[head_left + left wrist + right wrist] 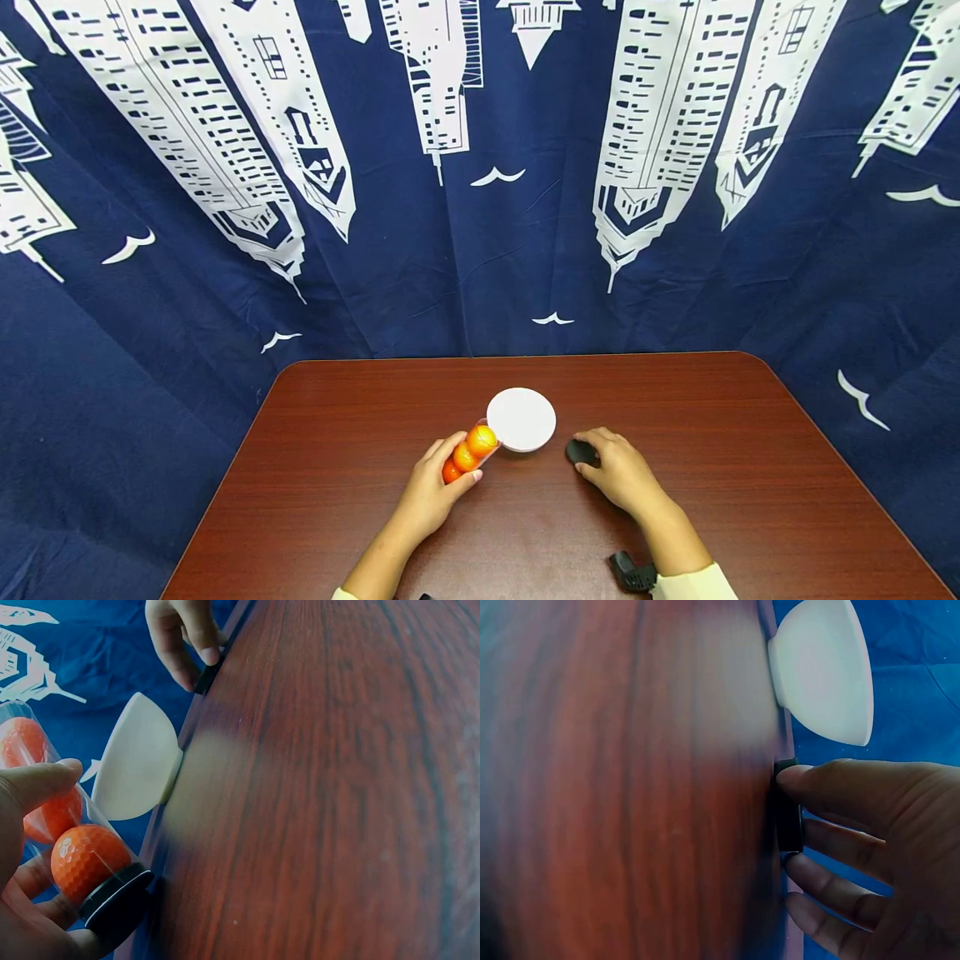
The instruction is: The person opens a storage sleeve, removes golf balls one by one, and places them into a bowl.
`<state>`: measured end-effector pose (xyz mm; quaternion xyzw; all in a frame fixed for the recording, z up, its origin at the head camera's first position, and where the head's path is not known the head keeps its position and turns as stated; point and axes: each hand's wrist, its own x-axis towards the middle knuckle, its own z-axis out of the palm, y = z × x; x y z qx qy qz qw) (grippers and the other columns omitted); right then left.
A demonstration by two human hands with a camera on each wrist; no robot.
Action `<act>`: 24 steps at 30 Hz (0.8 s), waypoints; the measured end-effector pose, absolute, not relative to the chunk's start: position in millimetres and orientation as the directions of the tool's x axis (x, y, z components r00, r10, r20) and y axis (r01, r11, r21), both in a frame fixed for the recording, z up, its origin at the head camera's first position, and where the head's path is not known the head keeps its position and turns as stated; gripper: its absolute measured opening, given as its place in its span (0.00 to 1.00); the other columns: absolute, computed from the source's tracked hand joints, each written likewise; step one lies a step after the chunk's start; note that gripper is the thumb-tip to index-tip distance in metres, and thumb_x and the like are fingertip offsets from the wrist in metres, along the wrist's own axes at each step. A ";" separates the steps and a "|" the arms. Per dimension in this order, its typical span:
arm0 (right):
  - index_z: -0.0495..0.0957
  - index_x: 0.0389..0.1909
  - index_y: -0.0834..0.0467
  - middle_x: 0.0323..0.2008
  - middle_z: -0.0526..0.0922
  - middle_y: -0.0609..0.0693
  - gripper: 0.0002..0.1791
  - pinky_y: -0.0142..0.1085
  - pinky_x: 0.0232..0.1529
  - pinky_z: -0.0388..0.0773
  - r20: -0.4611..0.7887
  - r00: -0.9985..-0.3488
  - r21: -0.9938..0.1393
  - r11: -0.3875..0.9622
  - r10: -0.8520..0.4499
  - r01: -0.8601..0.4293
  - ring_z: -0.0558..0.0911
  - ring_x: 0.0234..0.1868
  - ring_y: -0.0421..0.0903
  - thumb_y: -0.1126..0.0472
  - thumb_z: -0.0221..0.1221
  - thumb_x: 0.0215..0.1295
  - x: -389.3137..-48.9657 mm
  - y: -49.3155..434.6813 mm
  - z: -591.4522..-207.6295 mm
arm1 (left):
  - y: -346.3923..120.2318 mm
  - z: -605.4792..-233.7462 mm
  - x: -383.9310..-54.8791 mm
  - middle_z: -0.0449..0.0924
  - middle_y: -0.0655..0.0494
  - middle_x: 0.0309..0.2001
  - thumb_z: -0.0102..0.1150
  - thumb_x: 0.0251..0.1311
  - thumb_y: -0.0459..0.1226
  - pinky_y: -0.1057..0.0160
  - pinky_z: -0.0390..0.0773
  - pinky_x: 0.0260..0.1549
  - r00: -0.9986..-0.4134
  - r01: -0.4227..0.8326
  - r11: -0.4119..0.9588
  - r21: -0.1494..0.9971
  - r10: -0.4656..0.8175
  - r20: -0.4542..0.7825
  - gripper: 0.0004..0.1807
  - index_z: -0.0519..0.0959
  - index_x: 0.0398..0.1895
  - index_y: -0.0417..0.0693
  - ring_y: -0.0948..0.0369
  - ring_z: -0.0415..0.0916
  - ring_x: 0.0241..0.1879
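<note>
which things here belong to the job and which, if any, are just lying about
Likely in the job:
clear tube of orange balls, gripped by the left hand
black disc, held by the right hand
white bowl, near both hands

Apparently just there:
wooden table
patterned blue cloth
black device by the right sleeve

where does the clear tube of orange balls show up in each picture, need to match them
Head: tube low, just left of centre, in the left hand.
Left wrist: along the left side, black cap lowest.
Right wrist: not in it.
Shared landmark: the white bowl, in all three views.
</note>
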<state>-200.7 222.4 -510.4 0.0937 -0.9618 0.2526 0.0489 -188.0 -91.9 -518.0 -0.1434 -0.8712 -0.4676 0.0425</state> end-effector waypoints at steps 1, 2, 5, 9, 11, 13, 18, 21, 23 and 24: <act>0.80 0.58 0.59 0.56 0.83 0.55 0.25 0.53 0.56 0.79 0.142 -0.977 -0.475 0.856 -0.158 -0.207 0.82 0.55 0.57 0.62 0.71 0.59 -200.3 222.7 -510.6 | -91.7 -518.0 -188.0 0.79 0.57 0.57 0.69 0.61 0.48 0.56 0.78 0.53 -0.955 0.290 0.523 0.801 0.211 0.208 0.31 0.73 0.68 0.56 0.60 0.77 0.52; 0.80 0.58 0.59 0.56 0.83 0.56 0.25 0.55 0.59 0.77 0.142 -0.977 -0.474 0.856 -0.159 -0.208 0.81 0.58 0.59 0.63 0.71 0.59 -200.0 222.7 -510.5 | -91.6 -518.0 -188.0 0.79 0.57 0.57 0.69 0.61 0.48 0.56 0.78 0.53 -0.955 0.291 0.524 0.801 0.211 0.209 0.31 0.73 0.68 0.56 0.60 0.77 0.52; 0.80 0.57 0.59 0.56 0.83 0.56 0.24 0.56 0.61 0.75 0.145 -0.976 -0.476 0.854 -0.161 -0.212 0.79 0.59 0.60 0.63 0.71 0.58 -199.6 223.0 -511.0 | -91.3 -518.1 -188.3 0.79 0.57 0.57 0.70 0.61 0.47 0.57 0.78 0.52 -0.953 0.297 0.523 0.799 0.211 0.216 0.31 0.73 0.67 0.56 0.60 0.77 0.52; 0.81 0.57 0.58 0.54 0.83 0.55 0.25 0.56 0.59 0.76 0.165 -0.974 -0.477 0.851 -0.158 -0.218 0.79 0.58 0.59 0.63 0.72 0.57 -199.6 222.6 -512.0 | -91.1 -517.9 -188.8 0.79 0.57 0.57 0.70 0.61 0.47 0.58 0.78 0.52 -0.951 0.306 0.523 0.796 0.212 0.226 0.31 0.73 0.67 0.54 0.60 0.77 0.51; 0.81 0.57 0.58 0.54 0.82 0.56 0.25 0.56 0.58 0.77 0.174 -0.972 -0.476 0.851 -0.157 -0.223 0.79 0.58 0.59 0.63 0.72 0.56 -199.5 222.6 -512.7 | -91.1 -518.1 -189.1 0.79 0.57 0.57 0.70 0.61 0.47 0.58 0.79 0.52 -0.950 0.309 0.525 0.793 0.213 0.229 0.31 0.73 0.67 0.54 0.60 0.77 0.51; 0.81 0.58 0.58 0.54 0.81 0.56 0.27 0.57 0.58 0.77 0.169 -0.973 -0.480 0.850 -0.154 -0.218 0.79 0.58 0.60 0.63 0.73 0.56 -199.0 222.8 -512.8 | -91.2 -518.0 -188.7 0.79 0.57 0.57 0.70 0.61 0.47 0.58 0.79 0.52 -0.951 0.305 0.523 0.796 0.215 0.223 0.31 0.73 0.67 0.54 0.60 0.77 0.52; 0.78 0.62 0.56 0.56 0.80 0.57 0.30 0.58 0.58 0.77 0.146 -0.978 -0.488 0.849 -0.150 -0.203 0.78 0.59 0.60 0.61 0.73 0.57 -198.8 223.7 -511.4 | -91.2 -518.0 -188.8 0.79 0.57 0.57 0.70 0.61 0.48 0.58 0.79 0.52 -0.952 0.300 0.513 0.804 0.216 0.217 0.31 0.74 0.67 0.55 0.60 0.77 0.53; 0.78 0.63 0.56 0.56 0.79 0.57 0.30 0.56 0.56 0.78 0.148 -0.978 -0.505 0.840 -0.145 -0.200 0.78 0.57 0.58 0.59 0.72 0.58 -199.4 224.2 -510.0 | -91.3 -517.9 -188.7 0.79 0.57 0.57 0.70 0.61 0.48 0.58 0.78 0.53 -0.954 0.294 0.509 0.809 0.215 0.211 0.31 0.74 0.67 0.56 0.60 0.77 0.52; 0.77 0.64 0.56 0.57 0.79 0.57 0.30 0.56 0.56 0.78 0.153 -0.978 -0.521 0.830 -0.139 -0.200 0.78 0.57 0.58 0.59 0.71 0.59 -199.6 224.5 -509.1 | -91.5 -517.9 -188.5 0.79 0.57 0.58 0.70 0.61 0.48 0.58 0.79 0.53 -0.956 0.286 0.502 0.816 0.213 0.203 0.31 0.73 0.67 0.56 0.60 0.77 0.52; 0.77 0.64 0.56 0.57 0.79 0.57 0.30 0.56 0.56 0.78 0.157 -0.978 -0.528 0.825 -0.137 -0.200 0.78 0.57 0.58 0.58 0.71 0.60 -199.6 224.5 -508.4 | -91.6 -518.1 -188.5 0.79 0.57 0.58 0.70 0.61 0.48 0.58 0.79 0.53 -0.956 0.282 0.500 0.819 0.213 0.200 0.31 0.73 0.67 0.56 0.60 0.77 0.52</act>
